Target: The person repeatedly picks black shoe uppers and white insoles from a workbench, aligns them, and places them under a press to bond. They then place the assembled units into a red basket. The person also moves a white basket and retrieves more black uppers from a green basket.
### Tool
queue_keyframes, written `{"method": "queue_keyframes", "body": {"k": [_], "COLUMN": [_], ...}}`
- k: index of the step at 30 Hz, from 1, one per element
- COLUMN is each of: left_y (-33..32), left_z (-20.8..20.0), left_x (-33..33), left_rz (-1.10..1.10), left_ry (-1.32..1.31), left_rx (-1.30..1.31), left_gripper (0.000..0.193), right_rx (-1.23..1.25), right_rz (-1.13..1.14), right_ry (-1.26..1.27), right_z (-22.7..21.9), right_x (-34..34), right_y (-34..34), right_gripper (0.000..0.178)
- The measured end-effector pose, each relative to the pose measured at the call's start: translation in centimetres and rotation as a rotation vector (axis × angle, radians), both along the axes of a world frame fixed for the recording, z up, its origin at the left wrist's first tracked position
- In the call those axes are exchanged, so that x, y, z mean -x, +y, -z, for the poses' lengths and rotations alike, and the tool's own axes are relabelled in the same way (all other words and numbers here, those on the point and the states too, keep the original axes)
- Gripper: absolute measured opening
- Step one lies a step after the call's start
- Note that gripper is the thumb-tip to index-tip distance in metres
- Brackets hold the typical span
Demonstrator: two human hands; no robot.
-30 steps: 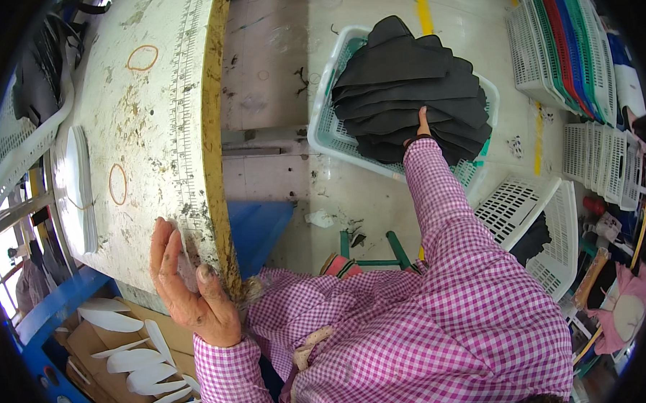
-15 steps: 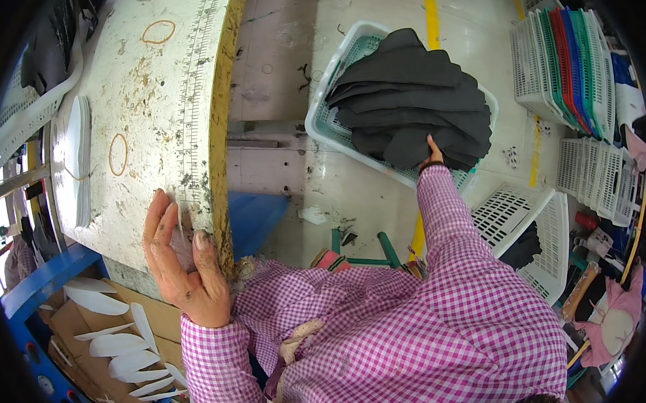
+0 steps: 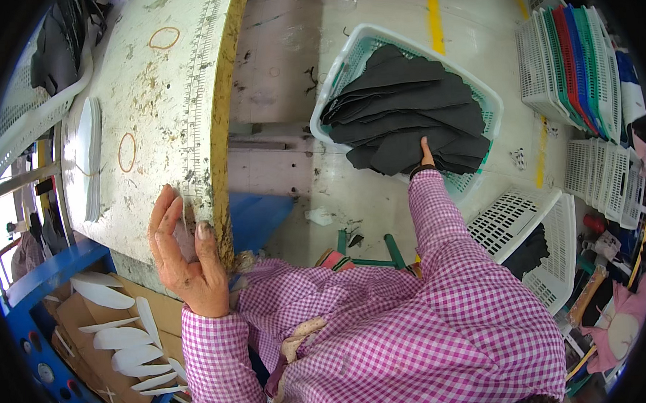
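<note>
At the front corner of the worn white worktable [image 3: 142,101], my left hand [image 3: 192,268] rests with fingers spread and nothing in it. My right arm reaches out to a plastic basket [image 3: 318,115] on the floor. There my right hand [image 3: 427,154] grips the near edge of a thick, fanned pile of black flat cut pieces [image 3: 405,108]. Only its thumb and part of the hand show; the other fingers are hidden by the pieces. Two thin brown rubber bands [image 3: 127,152] lie on the table, and a banded stack of white shaped sheets [image 3: 92,157] stands at its left edge.
A cardboard box [image 3: 90,320] with several white leaf-shaped pieces sits below the table, beside a blue frame [image 3: 52,278]. Nested coloured baskets [image 3: 569,68] stand at the far right. A tilted white basket [image 3: 511,215] lies near my right arm, by a green stool leg [image 3: 395,250].
The black pile has shifted within the basket, showing more of the rim at the back and right. My right hand has moved slightly left with it; the left hand stays at the table corner.
</note>
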State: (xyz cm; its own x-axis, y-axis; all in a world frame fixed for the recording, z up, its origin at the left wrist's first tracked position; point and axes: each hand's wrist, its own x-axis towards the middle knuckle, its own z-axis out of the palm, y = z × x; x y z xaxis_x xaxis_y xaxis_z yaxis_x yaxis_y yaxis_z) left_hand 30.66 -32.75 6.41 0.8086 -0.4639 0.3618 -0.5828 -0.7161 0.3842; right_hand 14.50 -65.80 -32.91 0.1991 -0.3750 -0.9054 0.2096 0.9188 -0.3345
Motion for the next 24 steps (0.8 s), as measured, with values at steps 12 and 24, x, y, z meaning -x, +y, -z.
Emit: {"method": "queue_keyframes", "body": {"k": [12,24], "left_y": [-0.1,0.1], "left_z": [-0.1,0.3], "left_x": [-0.1,-0.1], "left_rz": [-0.016,-0.021], "left_ry": [-0.038,-0.063], "left_rx": [-0.051,0.01], "left_gripper": [0.029,0.029], "right_rx": [0.147,0.086], "right_rz": [-0.011,-0.16], "right_ry": [-0.157,-0.108], "right_z": [4.0,0.8], "right_x": [4.7,14.7], "right_y": [0.0,-3.9], "right_gripper": [0.054,0.05]}}
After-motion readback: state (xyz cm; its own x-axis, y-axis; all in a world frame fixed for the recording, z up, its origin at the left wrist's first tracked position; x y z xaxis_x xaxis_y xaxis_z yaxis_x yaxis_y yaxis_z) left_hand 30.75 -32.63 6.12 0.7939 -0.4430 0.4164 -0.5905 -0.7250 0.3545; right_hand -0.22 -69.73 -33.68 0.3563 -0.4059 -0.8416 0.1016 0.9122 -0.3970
